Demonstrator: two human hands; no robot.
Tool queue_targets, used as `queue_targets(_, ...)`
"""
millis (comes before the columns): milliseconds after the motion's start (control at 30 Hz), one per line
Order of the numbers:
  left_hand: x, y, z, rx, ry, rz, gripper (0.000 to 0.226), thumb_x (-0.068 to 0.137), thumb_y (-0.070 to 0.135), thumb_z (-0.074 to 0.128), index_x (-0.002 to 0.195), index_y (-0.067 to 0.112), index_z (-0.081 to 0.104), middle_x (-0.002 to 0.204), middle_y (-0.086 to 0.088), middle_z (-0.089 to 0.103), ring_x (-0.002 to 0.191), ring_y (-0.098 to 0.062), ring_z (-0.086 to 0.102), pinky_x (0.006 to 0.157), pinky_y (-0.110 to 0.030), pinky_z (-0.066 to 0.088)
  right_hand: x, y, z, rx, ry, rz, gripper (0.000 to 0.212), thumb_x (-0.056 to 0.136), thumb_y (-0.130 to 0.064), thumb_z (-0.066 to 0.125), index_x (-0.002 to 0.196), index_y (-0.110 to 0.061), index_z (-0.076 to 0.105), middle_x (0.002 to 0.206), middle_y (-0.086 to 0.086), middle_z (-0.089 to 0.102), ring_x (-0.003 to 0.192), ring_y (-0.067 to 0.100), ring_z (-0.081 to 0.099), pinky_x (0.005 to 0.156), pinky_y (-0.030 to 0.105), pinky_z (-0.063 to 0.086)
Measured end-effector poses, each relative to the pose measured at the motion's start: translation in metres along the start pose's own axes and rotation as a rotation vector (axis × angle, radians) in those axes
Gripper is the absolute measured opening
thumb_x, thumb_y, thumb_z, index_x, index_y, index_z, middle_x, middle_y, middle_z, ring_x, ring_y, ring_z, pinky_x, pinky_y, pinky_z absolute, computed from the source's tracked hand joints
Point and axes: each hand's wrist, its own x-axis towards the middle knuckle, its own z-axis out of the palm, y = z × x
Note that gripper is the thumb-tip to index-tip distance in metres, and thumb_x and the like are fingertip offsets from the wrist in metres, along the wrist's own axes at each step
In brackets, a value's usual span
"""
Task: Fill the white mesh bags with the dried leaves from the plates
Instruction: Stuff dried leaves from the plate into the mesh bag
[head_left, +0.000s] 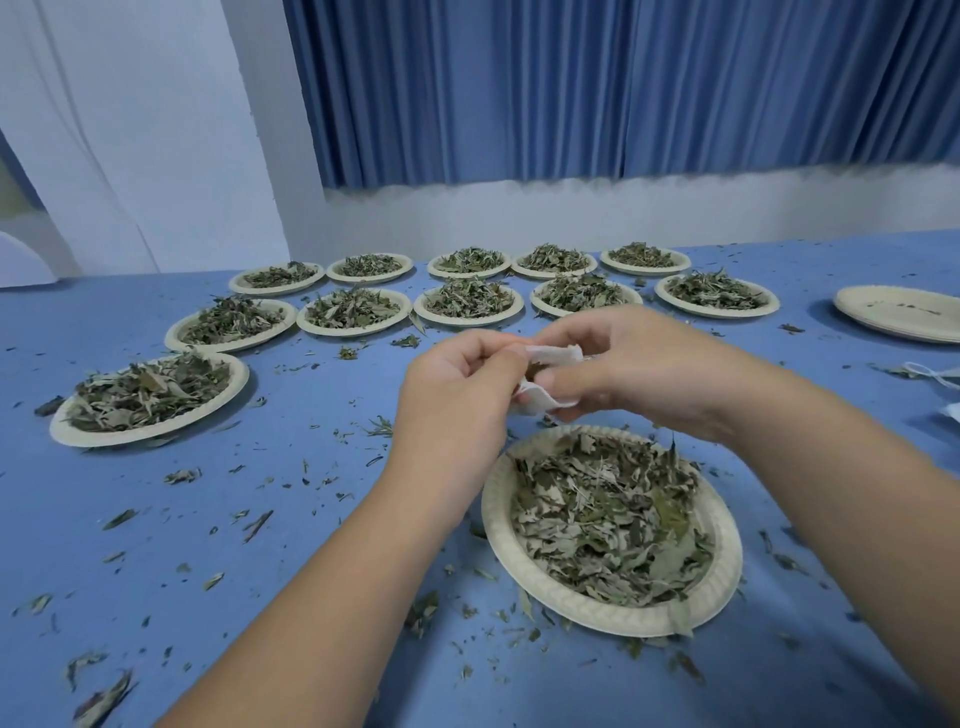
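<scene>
A small white mesh bag (551, 356) is held in the air above the near paper plate (496, 525), which carries a heap of dried green leaves (608, 525). My left hand (457, 389) pinches the bag's left edge. My right hand (639, 364) grips its right side, thumb under the cloth. Some dark leaf shows at the bag's mouth between my fingers. Most of the bag is hidden by both hands.
Several more paper plates of dried leaves stand in two rows at the back (470, 300) and to the left (150, 397). A stack of empty plates (901, 312) sits far right, with white bags (935, 374) at the right edge. Leaf crumbs litter the blue table.
</scene>
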Motion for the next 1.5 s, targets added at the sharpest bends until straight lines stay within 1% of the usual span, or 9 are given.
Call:
queue_targets(167,-0.007,-0.001,0.008,-0.007,-0.110,-0.009,0.018,0.092,0.004,0.056,0.082,0.008,0.071,0.042,0.011,0.051,0.030,0.000,0.042,0.040,-0.009,0.036,0.004,0.010,0.018,-0.350,0.249,-0.003,0.017,0.075,-0.005,0.065,0.068,-0.020,0.059,0.052,-0.008,0.052,0.046,0.007,0.045,0.040,0.016,0.035)
queue_targets(233,-0.006,-0.002,0.007,0.029,-0.091,0.004,0.026,0.092,0.004,0.056,0.075,0.015,0.072,0.044,0.012,0.053,0.031,0.001,0.041,0.040,-0.009,0.035,0.000,0.017,0.016,-0.387,0.263,-0.022,0.011,0.075,-0.025,0.070,0.073,-0.021,0.060,0.059,-0.008,0.053,0.050,0.007,0.045,0.046,0.020,0.035)
queue_targets(367,0.003,-0.007,-0.002,0.085,0.037,-0.005,0.023,0.093,0.012,0.059,0.075,0.022,0.069,0.052,0.010,0.054,0.035,0.000,0.040,0.045,-0.018,0.029,-0.018,0.023,-0.015,-0.280,0.146,0.001,0.037,0.067,-0.064,0.066,0.088,-0.035,0.065,0.077,-0.014,0.060,0.056,0.001,0.053,0.056,0.022,0.041)
queue_targets(500,0.008,-0.009,-0.007,0.096,0.103,0.022,0.026,0.093,0.014,0.061,0.073,0.026,0.071,0.053,0.011,0.055,0.038,0.000,0.041,0.048,-0.022,0.030,-0.046,0.032,-0.043,-0.552,-0.095,0.074,0.060,0.053,-0.088,0.057,0.106,-0.060,0.053,0.100,-0.037,0.052,0.081,-0.009,0.056,0.072,0.019,0.042)
queue_targets(633,0.009,-0.009,-0.010,0.117,0.159,0.100,0.031,0.093,0.015,0.061,0.070,0.032,0.073,0.053,0.014,0.056,0.044,-0.001,0.047,0.044,-0.013,0.033,-0.063,0.030,-0.047,-0.674,-0.264,0.128,0.077,0.047,-0.085,0.067,0.115,-0.072,0.034,0.107,-0.049,0.035,0.098,-0.017,0.045,0.076,0.017,0.038)
queue_targets(833,0.009,-0.008,-0.016,0.149,0.240,0.208,0.021,0.094,0.014,0.060,0.080,0.024,0.071,0.058,0.016,0.059,0.057,-0.003,0.056,0.046,-0.011,0.035,-0.065,0.032,-0.037,-0.831,-0.275,0.129,0.097,0.051,-0.073,0.075,0.134,-0.060,0.027,0.128,-0.032,0.033,0.121,-0.003,0.033,0.098,0.027,0.036)
queue_targets(1067,0.010,-0.012,-0.015,0.202,0.269,0.243,0.019,0.094,0.016,0.058,0.082,0.025,0.070,0.062,0.017,0.062,0.060,0.000,0.059,0.048,-0.009,0.038,-0.063,0.034,-0.029,-0.890,-0.172,0.062,0.069,0.061,-0.061,0.078,0.122,-0.055,0.045,0.096,-0.030,0.042,0.081,-0.015,0.040,0.063,0.014,0.030)
queue_targets(1300,0.010,-0.017,-0.014,0.333,0.249,0.299,0.023,0.094,0.020,0.059,0.079,0.034,0.068,0.066,0.006,0.060,0.062,-0.011,0.054,0.062,-0.029,0.048,-0.059,0.036,-0.030,-0.830,-0.104,-0.025,0.033,0.069,-0.053,0.076,0.098,-0.049,0.062,0.079,-0.023,0.047,0.075,-0.022,0.042,0.059,0.014,0.029)
queue_targets(1500,0.010,-0.019,-0.012,0.396,0.236,0.308,0.023,0.094,0.021,0.059,0.079,0.037,0.066,0.076,0.008,0.064,0.074,-0.017,0.061,0.066,-0.032,0.050,-0.058,0.039,-0.029,-0.863,-0.119,0.008,0.042,0.073,-0.059,0.070,0.113,-0.053,0.058,0.087,-0.030,0.045,0.073,-0.015,0.042,0.060,0.012,0.028)
